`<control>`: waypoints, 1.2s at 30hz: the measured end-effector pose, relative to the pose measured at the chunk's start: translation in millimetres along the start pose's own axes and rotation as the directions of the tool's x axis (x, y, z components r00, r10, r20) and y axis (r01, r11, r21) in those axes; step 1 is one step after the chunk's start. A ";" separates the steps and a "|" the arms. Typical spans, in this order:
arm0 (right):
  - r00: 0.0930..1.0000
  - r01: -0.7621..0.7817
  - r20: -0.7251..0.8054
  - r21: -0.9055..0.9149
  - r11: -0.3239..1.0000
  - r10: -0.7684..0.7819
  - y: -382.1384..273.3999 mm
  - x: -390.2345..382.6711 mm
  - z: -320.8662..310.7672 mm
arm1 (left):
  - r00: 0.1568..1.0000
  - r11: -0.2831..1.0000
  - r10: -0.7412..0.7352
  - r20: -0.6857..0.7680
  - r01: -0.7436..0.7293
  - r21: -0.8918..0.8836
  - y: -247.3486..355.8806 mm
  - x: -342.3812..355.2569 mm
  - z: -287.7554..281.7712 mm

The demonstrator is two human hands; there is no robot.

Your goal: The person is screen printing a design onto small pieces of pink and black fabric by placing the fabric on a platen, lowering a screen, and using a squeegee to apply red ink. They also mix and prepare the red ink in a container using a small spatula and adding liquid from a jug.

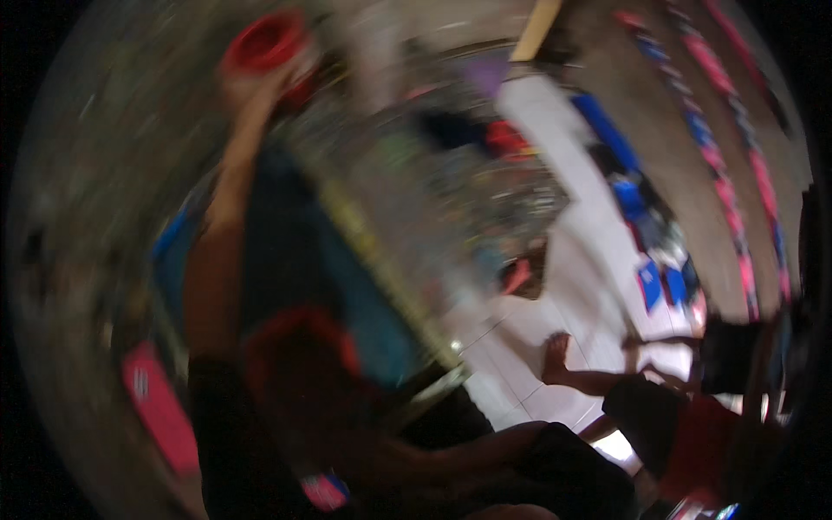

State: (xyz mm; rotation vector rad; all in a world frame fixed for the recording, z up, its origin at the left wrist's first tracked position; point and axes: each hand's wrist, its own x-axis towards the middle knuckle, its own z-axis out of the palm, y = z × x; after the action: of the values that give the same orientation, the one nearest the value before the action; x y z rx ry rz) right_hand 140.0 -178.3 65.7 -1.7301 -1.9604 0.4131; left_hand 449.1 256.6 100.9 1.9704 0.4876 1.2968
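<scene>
The picture is blurred by motion. My left arm reaches up to the upper left, where my left hand (276, 80) grips a red plastic container (269, 43) with a paler side. Beneath the arm lies a worn board or tray (364, 312) in dark blue with a pale yellow edge. A dark shape with a red rim (338, 347) sits on its shadowed lower part. I cannot make out my right hand in the dark lower area.
Small scattered items (511, 199) cover a mottled surface beside white tiles (520, 364). Blue pieces (628, 199) and long pink-blue strips (719, 173) lie at right. Other people's bare legs (581, 377) are at lower right, a pink slab (156, 403) at lower left.
</scene>
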 end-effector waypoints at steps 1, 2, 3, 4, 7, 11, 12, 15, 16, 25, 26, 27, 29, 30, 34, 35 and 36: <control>0.997 -0.077 0.015 -0.027 0.997 0.077 -4.4 -4.9 -3.5 | 1.000 1.000 0.004 0.028 -0.004 -0.017 33.0 -10.2 -15.1; 0.996 -0.086 0.027 -0.072 0.994 0.088 -4.0 -13.6 -10.7 | 1.000 1.000 0.006 0.031 -0.006 -0.013 67.7 -15.2 -42.6; 0.997 -0.071 0.036 -0.090 0.993 0.075 -7.8 -20.9 -16.2 | 0.999 1.000 -0.016 0.047 0.015 0.016 101.7 -24.5 -68.1; 1.000 0.011 0.003 -0.203 0.979 -0.011 -9.6 -25.6 -14.9 | 0.995 0.985 0.086 0.046 -0.078 -0.154 93.8 -22.0 -88.3; 0.999 0.027 0.034 -0.310 0.950 -0.017 -12.4 -22.4 -14.2 | 0.992 0.985 0.117 0.038 -0.111 -0.134 127.5 -56.0 -150.2; 0.993 0.120 0.048 -0.389 0.913 -0.110 4.0 -24.2 -12.2 | 0.997 0.908 0.061 0.056 -0.078 0.412 156.9 -159.6 -285.5; 0.990 0.140 0.053 -0.420 0.897 -0.130 8.1 -23.3 -12.0 | 1.000 0.940 0.001 0.029 -0.010 0.341 176.1 -182.0 -304.5; 0.986 0.166 0.082 -0.538 0.827 -0.145 10.7 -15.4 -14.4 | 0.997 0.943 -0.070 -0.030 0.076 0.325 199.0 -244.0 -357.6; 0.989 0.146 0.093 -0.515 0.845 -0.114 8.5 -12.5 -17.4 | 0.995 0.932 -0.082 -0.048 0.094 0.350 198.3 -263.2 -369.3; 0.977 0.117 0.213 -0.474 0.873 -0.015 6.5 -1.5 -28.4 | 0.948 0.954 -0.295 -0.120 0.300 0.022 201.6 -354.4 -381.6; 0.972 0.117 0.236 -0.468 0.876 -0.004 5.7 0.1 -30.4 | 0.951 0.959 -0.283 -0.125 0.283 -0.014 198.5 -358.9 -377.5; 0.970 0.142 0.241 -0.467 0.873 -0.029 6.8 1.5 -31.9 | 0.950 0.958 -0.285 -0.127 0.283 -0.036 196.2 -362.1 -373.9; 0.967 0.186 0.241 -0.462 0.867 -0.079 9.6 4.7 -33.3 | 0.937 0.944 -0.330 -0.115 0.328 -0.039 195.7 -371.1 -367.1; 0.966 0.180 0.251 -0.456 0.872 -0.068 7.2 7.6 -35.7 | 0.924 0.928 -0.371 -0.096 0.371 -0.024 196.4 -375.7 -364.7; 0.964 0.208 0.245 -0.440 0.874 -0.106 4.9 15.7 -40.9 | 0.920 0.919 -0.392 -0.022 0.390 -0.056 195.1 -379.4 -355.9; 0.964 0.221 0.235 -0.437 0.872 -0.127 4.8 14.6 -41.0 | 0.901 0.900 -0.434 -0.019 0.434 0.034 200.4 -377.2 -355.1; 0.960 0.215 0.261 -0.436 0.874 -0.106 4.1 14.9 -42.5 | 0.897 0.897 -0.442 -0.008 0.442 0.030 198.8 -379.3 -354.2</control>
State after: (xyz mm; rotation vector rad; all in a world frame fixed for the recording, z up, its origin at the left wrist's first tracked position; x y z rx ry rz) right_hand 165.4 -166.9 101.4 -1.8348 -2.5113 0.0861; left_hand -45.6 3.5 91.9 1.7454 0.9032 1.0025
